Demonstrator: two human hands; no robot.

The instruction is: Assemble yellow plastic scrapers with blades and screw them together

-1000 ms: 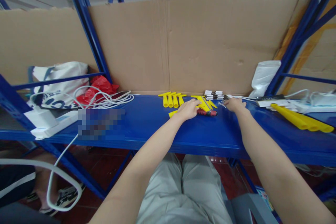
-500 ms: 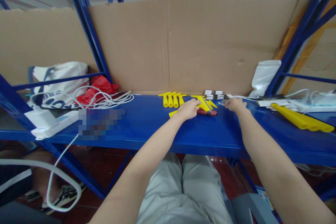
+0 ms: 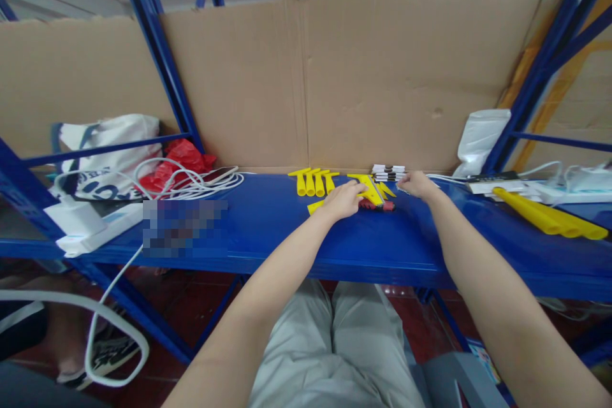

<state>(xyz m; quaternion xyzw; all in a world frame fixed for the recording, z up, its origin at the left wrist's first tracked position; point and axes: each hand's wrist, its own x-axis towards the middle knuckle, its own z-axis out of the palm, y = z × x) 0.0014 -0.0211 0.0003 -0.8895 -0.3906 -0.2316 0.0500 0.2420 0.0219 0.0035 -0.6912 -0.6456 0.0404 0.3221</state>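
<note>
My left hand (image 3: 342, 200) is closed around a yellow plastic piece (image 3: 370, 191) with a tubular handle and a wide, flared head. The handle's end sticks out on the left of the hand. Just below the head lies a red tool (image 3: 377, 205) that looks like a screwdriver, partly covered. To the right, my right hand (image 3: 418, 185) has its fingers bent together over small shiny metal bits (image 3: 403, 189); whether anything is between the fingertips is hidden. Several white-and-black strips (image 3: 388, 173) are stacked between the hands, towards the back.
Several yellow T-shaped handles (image 3: 310, 183) stand in a row left of my left hand. More long yellow pieces (image 3: 549, 213) lie at right. A power strip (image 3: 102, 229), coiled white cable (image 3: 205, 185) and cloth bag (image 3: 112, 153) occupy the left. Cardboard (image 3: 373, 76) walls the back.
My right hand has shifted slightly left and covers more of the small metal bits. My left hand keeps its hold on the yellow piece, almost still.
</note>
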